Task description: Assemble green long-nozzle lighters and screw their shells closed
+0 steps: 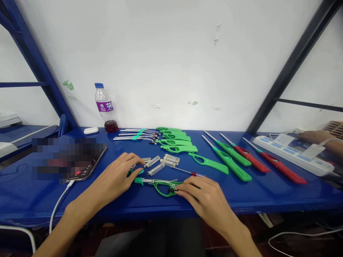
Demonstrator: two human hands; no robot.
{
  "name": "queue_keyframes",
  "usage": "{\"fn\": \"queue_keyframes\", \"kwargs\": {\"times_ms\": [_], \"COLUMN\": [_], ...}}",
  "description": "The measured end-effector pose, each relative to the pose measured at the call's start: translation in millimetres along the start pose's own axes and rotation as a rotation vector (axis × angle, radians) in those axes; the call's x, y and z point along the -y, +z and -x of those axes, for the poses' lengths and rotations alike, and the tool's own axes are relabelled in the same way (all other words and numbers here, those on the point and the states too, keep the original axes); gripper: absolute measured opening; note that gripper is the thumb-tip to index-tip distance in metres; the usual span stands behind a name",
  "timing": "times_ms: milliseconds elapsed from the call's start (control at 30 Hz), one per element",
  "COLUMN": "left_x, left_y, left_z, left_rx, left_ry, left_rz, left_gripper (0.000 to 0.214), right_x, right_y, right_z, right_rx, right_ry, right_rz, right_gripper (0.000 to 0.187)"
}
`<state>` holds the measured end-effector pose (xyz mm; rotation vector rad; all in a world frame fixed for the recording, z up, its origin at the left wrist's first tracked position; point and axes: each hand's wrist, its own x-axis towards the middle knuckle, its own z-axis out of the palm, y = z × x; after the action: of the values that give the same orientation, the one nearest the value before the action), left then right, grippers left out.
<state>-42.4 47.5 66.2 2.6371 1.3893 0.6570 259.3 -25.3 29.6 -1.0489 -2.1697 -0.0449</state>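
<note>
A half-open green lighter housing [160, 191] lies near the table's front edge, with a teal collar [138, 180], a metal rod and thin wires on it. My right hand [206, 192] is closed over its handle end, fingertips pinching by a small black part [172, 190]. Just above the collar, my left hand [122, 173] is closed, thumb and forefinger near each other beside a teal piece [134, 172]. What lies inside those left fingers is mostly hidden. Several clear fuel tanks [157, 169] lie beyond my hands, near a screwdriver [194, 174].
Green half-shells [179, 148] and metal barrels with wires [128, 138] lie along the back. Whole green lighters [235, 167] and red lighters [284, 167] lie right, before a power strip [289, 153]. A phone [89, 166] and bottle [105, 107] are left. Another person's hand [316, 137] shows far right.
</note>
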Motion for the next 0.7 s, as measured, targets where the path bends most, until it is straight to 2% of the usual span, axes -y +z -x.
{"fn": "queue_keyframes", "kwargs": {"times_ms": [200,367,467,600,700], "left_x": [4.6,7.8,8.3,2.3,-10.4], "left_y": [-6.1,-7.4,-5.3,-4.7,-6.3], "left_z": [4.6,2.8,0.6,0.1,3.0], "left_rx": [0.026,0.045,0.050,-0.030,-0.111], "left_ry": [-0.001,-0.031,-0.028,-0.045,-0.104], "left_rz": [-0.007,-0.011,0.013,0.004,0.028], "left_gripper": [0.039,0.041,0.037,0.034,0.030], "right_x": [3.7,9.5,10.7,9.6,8.8], "right_y": [-2.0,-0.2,1.6,3.0,4.6], "right_z": [-3.7,-7.4,-7.3,-6.3,-5.2], "right_rx": [0.044,0.089,0.063,0.019,0.006], "right_ry": [0.060,0.013,-0.006,0.012,0.027], "right_rz": [-0.003,0.171,0.172,0.119,0.095], "right_gripper": [0.024,0.027,0.028,0.026,0.024]}}
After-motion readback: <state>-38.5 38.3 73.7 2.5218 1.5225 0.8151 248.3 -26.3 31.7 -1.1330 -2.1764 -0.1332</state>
